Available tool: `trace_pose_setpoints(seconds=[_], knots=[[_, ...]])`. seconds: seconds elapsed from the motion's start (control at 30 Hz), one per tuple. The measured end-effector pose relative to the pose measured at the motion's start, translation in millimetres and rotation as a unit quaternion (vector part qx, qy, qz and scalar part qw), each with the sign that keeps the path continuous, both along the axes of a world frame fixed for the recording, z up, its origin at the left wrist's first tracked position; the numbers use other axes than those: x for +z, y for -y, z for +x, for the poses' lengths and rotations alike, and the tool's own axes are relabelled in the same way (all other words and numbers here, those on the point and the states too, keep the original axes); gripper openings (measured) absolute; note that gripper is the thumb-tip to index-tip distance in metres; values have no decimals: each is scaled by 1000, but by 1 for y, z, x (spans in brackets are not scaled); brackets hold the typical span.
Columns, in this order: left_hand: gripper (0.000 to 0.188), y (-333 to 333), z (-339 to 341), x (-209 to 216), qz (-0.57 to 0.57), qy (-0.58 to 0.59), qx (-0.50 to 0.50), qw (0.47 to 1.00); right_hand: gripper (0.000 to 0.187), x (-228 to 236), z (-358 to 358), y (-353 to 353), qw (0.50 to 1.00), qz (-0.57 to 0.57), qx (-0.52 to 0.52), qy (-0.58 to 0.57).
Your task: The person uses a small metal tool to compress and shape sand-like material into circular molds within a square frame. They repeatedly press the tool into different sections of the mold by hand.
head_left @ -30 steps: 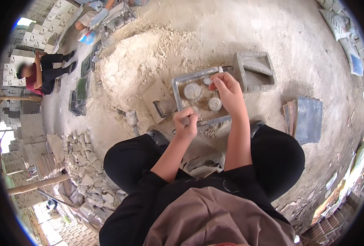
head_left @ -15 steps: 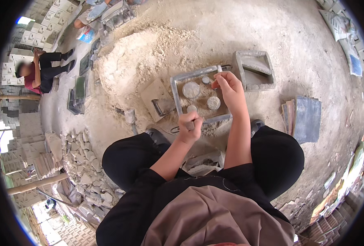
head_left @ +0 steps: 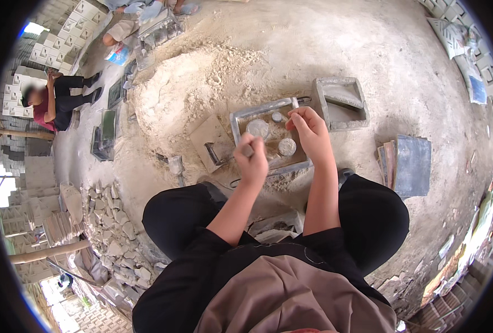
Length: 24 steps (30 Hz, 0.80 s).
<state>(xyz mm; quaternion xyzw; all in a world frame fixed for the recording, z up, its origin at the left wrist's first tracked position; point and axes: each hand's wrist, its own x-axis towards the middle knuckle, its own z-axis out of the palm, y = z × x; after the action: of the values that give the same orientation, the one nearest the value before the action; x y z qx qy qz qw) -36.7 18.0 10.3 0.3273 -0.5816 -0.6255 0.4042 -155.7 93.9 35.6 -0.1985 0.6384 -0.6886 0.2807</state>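
Observation:
My left hand (head_left: 252, 162) is closed in a fist around a short grey rod (head_left: 248, 150), whose rounded end shows above the fingers. It hovers over the near left part of a grey rectangular mould frame (head_left: 264, 105). Inside the frame lie a wide round disc (head_left: 257, 129), a small cylinder (head_left: 277, 117) and another round piece (head_left: 287, 146), with pale sand around them. At the frame's right side is my right hand (head_left: 313, 136), thumb and fingers pinched together; whatever they hold is too small to make out.
Left of the frame lies a board with a handle (head_left: 206, 136), beside a sand heap (head_left: 174, 83). A grey box mould (head_left: 339, 119) stands right, with stacked plates (head_left: 413, 166) nearer. Rubble (head_left: 113, 222) lies lower left. A seated person (head_left: 49, 102) and another person's legs (head_left: 123, 30) are far left.
My left hand has lifted and moved up and slightly left, with the rod, over the frame's left edge. My right hand has shifted slightly, still pinched. The view has tilted a little.

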Motion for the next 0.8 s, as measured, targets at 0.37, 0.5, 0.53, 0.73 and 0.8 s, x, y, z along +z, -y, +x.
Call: trace_pose_setpoints(seconds=[0.37,0.5,0.53,0.73,0.8], knots=[[29,0,-16,12,-30,55,-84,994,18,-10,-8,7,1000,-19,22,10],[33,4,-11,-16,-34,119,-82,989,19,-8,-5,8,999,-17,16,37],[34,3,-14,-18,-25,133,-90,987,19,-7,-6,8,999,-10,11,41],[35,7,-10,-11,-49,56,-51,996,18,0,-10,6,1000,-3,3,26],[35,12,-4,-32,-117,71,-52,989,18,-7,-8,11,999,-17,13,36]])
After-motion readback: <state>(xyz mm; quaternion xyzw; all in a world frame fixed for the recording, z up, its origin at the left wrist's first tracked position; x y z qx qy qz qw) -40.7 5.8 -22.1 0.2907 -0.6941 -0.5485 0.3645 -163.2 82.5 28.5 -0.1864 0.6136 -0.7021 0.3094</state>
